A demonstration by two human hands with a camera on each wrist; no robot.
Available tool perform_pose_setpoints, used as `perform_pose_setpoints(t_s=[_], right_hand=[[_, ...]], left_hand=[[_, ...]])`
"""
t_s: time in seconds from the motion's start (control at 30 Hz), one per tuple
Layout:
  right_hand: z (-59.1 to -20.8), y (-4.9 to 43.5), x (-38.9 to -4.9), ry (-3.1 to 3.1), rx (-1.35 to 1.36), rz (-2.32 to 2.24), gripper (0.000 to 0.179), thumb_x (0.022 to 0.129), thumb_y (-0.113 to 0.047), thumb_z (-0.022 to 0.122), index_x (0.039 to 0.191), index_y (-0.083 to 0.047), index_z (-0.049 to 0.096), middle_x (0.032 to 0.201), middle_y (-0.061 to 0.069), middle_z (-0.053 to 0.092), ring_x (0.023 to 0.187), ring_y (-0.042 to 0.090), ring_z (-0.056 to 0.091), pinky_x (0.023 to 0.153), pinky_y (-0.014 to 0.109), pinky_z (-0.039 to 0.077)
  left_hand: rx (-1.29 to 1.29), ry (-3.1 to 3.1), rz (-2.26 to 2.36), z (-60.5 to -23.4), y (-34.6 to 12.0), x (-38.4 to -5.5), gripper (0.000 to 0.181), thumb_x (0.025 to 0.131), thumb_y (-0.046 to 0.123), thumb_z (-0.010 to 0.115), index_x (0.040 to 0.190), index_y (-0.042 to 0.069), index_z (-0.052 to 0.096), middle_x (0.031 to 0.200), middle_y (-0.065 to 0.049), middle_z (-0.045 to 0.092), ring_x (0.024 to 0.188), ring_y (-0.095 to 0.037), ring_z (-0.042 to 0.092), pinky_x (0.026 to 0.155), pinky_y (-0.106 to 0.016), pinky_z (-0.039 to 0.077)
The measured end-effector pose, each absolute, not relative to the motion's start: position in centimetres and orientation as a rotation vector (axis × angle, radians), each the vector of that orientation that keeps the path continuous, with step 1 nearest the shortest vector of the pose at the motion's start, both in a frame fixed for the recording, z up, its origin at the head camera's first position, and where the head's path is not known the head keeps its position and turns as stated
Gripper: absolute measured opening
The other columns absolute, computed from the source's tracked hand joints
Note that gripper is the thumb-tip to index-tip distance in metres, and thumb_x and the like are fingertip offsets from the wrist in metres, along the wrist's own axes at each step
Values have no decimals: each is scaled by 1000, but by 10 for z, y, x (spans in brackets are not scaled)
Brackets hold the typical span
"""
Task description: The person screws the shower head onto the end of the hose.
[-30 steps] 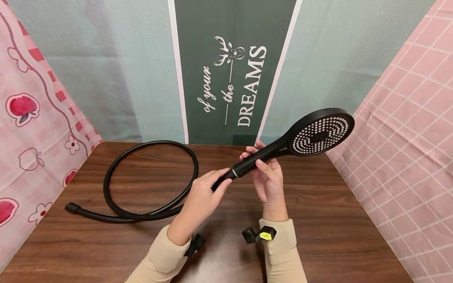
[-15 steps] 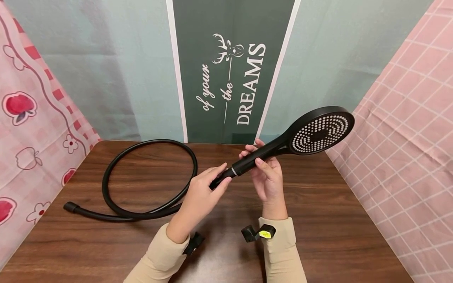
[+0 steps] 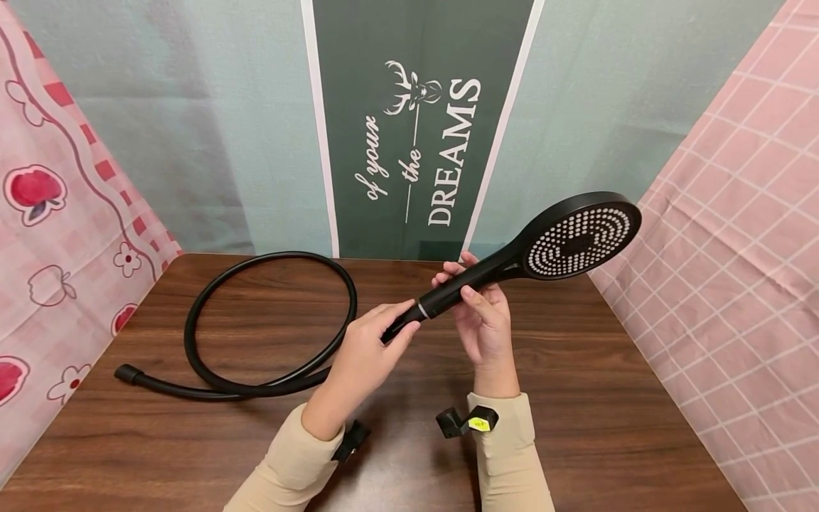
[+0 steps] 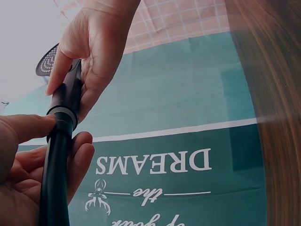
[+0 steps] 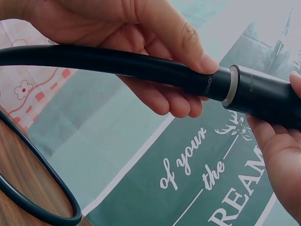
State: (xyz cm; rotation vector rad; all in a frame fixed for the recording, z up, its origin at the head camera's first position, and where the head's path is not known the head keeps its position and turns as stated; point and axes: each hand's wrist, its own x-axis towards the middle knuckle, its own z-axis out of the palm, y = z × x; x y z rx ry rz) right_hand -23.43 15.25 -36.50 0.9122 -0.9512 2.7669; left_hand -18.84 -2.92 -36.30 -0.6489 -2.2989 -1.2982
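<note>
A black shower head [image 3: 579, 242] with a round face of pale nozzles is held up over the table, tilted with its head to the right. My right hand [image 3: 488, 334] grips its handle [image 5: 270, 96], thumb in front and fingers behind. At the handle's lower end, my left hand [image 3: 366, 352] pinches the connector [image 5: 207, 84] of a black shower hose [image 3: 281, 388] between thumb and fingers. The connector lines up with the handle, and a light grey ring [image 5: 231, 88] shows at the joint. In the left wrist view, the thumb presses just below that ring.
The hose lies in a loop on the brown wooden table [image 3: 576, 441], its other end [image 3: 129, 374] at the left. A green printed cloth [image 3: 422, 43] hangs behind, and pink cloths [image 3: 723, 235] line both sides. Each wrist wears a small black camera [image 3: 483, 418].
My left fingers loosened and lifted along the connector half a second ago; now they are closed round it again. The right hand and shower head have hardly moved.
</note>
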Motion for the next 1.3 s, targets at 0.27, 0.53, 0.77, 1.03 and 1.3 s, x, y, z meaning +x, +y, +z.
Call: perform_pose_setpoints(t_s=[0.27,0.53,0.77,1.03,1.3], right_hand=[[-365,152,-234,-950,906,2770,37,97,6,54,133,-1,56,118,15,71,109,25,70,102,36,51],[-365,154,-234,-949,915,2766,38,97,6,55,134,0,56,118,15,70,109,25,69,102,36,51],[-364,153,-234,-943,911,2775,38,97,7,54,134,-1,56,118,15,70,109,25,69,102,37,51],[-365,153,-234,-964,904,2760,37,97,6,53,134,-2,56,118,14,70,109,24,69,102,36,51],[-367,154,-236,-956,901,2764,38,96,5,56,133,-1,57,118,15,70,109,25,69,102,36,51]], left_hand=[[-688,-2234,-1238,-367,-28,-190,33,92,15,72,123,5,70,107,-8,73,77,-12,65,63,-24,52],[-675,-2235,-1267,-367,-28,-190,34,93,16,71,125,4,69,109,-10,73,80,-14,65,64,-24,52],[-658,-2268,-1256,-367,-27,-189,31,94,17,70,122,5,70,106,-8,73,75,-12,62,62,-23,51],[-660,-2247,-1228,-368,-26,-189,31,92,16,72,121,5,71,105,-9,73,78,-14,66,63,-25,53],[-666,-2239,-1222,-368,-26,-190,31,92,16,72,121,6,71,106,-8,73,82,-15,68,65,-26,55]])
